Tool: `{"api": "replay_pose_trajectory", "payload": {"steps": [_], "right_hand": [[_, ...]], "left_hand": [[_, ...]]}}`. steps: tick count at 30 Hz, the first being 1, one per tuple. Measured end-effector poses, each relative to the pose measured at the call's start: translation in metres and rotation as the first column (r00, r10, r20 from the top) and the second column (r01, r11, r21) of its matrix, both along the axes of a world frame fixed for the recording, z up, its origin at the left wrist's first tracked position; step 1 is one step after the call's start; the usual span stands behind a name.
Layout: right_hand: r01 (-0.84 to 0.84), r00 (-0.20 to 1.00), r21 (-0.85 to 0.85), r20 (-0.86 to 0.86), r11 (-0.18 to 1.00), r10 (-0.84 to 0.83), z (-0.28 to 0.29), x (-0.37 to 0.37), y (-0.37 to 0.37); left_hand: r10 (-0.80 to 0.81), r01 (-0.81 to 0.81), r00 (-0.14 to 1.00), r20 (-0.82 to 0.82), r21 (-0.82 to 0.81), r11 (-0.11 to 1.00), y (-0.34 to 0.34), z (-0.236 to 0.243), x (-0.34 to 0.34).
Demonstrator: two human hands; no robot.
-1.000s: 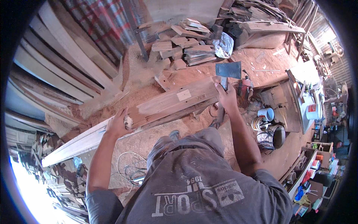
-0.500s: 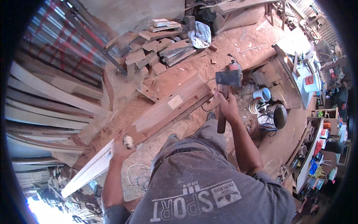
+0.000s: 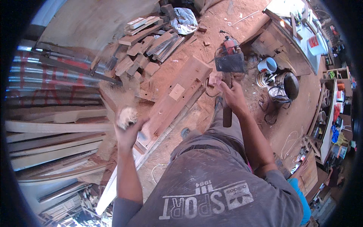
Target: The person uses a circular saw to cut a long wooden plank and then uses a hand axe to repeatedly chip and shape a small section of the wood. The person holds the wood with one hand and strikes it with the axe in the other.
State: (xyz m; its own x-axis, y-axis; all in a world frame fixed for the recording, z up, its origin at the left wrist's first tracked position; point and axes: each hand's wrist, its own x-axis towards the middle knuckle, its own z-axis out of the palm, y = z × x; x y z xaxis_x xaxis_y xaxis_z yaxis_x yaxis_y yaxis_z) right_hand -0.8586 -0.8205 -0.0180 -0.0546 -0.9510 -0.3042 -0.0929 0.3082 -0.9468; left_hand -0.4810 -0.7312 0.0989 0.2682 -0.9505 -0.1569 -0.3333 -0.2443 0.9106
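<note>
My left hand is closed around what looks like a chisel, whose pale, frayed handle end sticks up out of the fist. A blurred bluish patch beneath the fingers may be its blade. Beside it, a long reddish wooden beam slants away, with a pale rectangular patch and notches cut in its face. My right hand grips the wooden handle of a hammer with a large black block head. The hammer is held above the floor, right of the beam's far end, its handle pointing back toward me.
Offcuts are piled beyond the beam near a white sack. Curved planks lean at the left. A red power tool, buckets and a cluttered bench stand right. Another person's teal sleeve shows lower right.
The view has turned, shifting the beam in the picture. My left hand with the chisel has turned, showing more of the frayed end. Another person's teal sleeve has come into view at lower right.
</note>
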Motion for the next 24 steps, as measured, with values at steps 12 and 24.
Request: {"api": "replay_pose_trajectory", "payload": {"steps": [12,24], "right_hand": [[-0.009,0.994,0.029,-0.105,1.0,0.012,0.027,-0.029,0.078],[0.008,0.998,0.072,-0.071,0.997,-0.003,0.026,-0.051,0.109]], "left_hand": [[-0.458,0.301,0.725,-0.514,-0.362,0.882,-0.141,0.017,-0.154],[-0.434,0.12,0.632,-0.642,-0.473,0.873,-0.149,-0.022,-0.161]]}}
